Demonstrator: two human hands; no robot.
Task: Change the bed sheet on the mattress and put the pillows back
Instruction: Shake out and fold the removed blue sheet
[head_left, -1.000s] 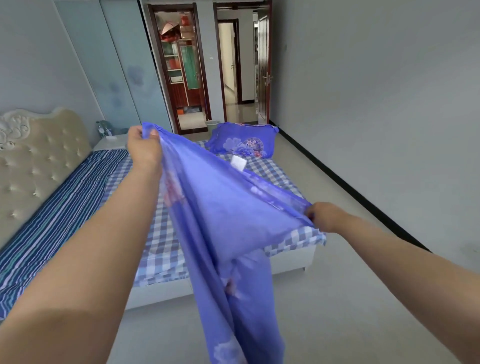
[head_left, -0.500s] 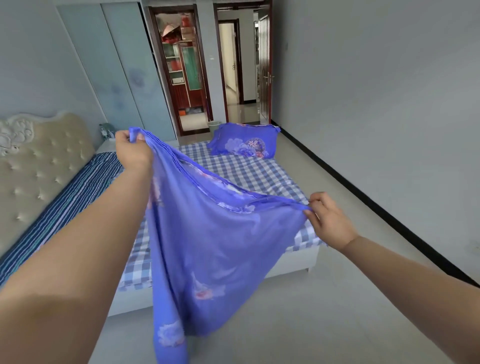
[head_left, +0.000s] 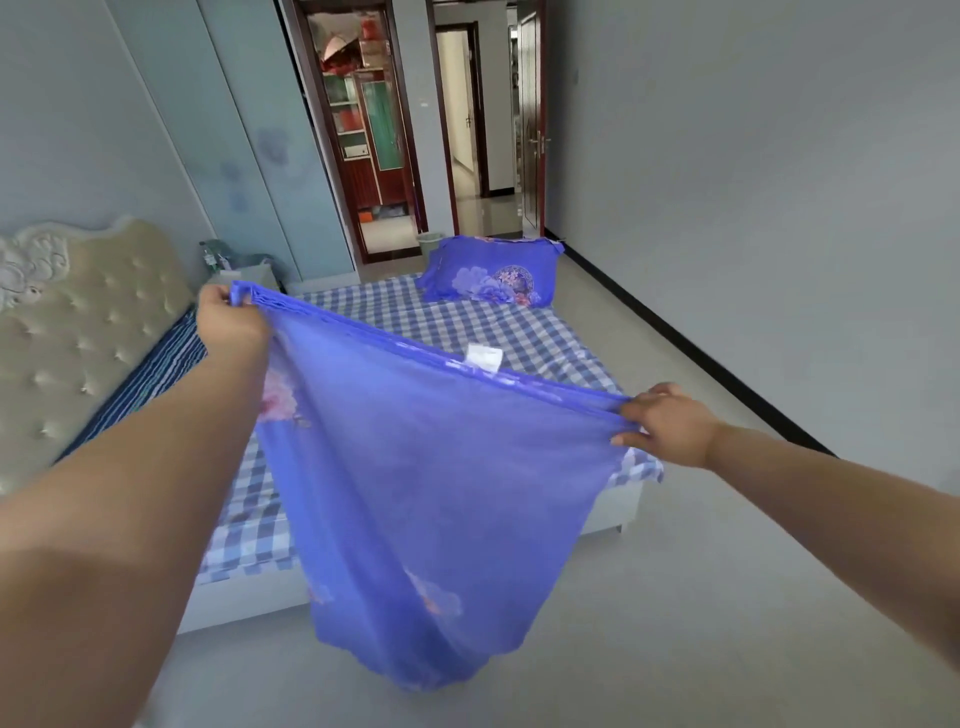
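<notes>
A blue floral sheet (head_left: 426, 493) hangs folded in front of me, stretched between both hands above the bed's near corner. My left hand (head_left: 231, 322) grips its top left corner, raised near the headboard side. My right hand (head_left: 670, 423) pinches the top right edge, lower and nearer the bed's foot. A white tag (head_left: 484, 357) sticks up from the sheet's top edge. The mattress (head_left: 519, 332) wears a blue-and-white checked cover, with a blue striped cloth (head_left: 156, 371) along its head end. A blue floral pillow (head_left: 491, 273) lies at the far corner.
A tufted cream headboard (head_left: 78, 322) stands at the left. A small bedside table (head_left: 244, 270) with items sits by the wardrobe. A pale bin (head_left: 430, 244) stands by the open doorways beyond. Grey floor (head_left: 701, 597) runs along the right wall.
My hands have moved farther apart, pulling the sheet's top edge taut and spreading it wider. The hanging part has lifted off toward the bed, and the white tag shows again.
</notes>
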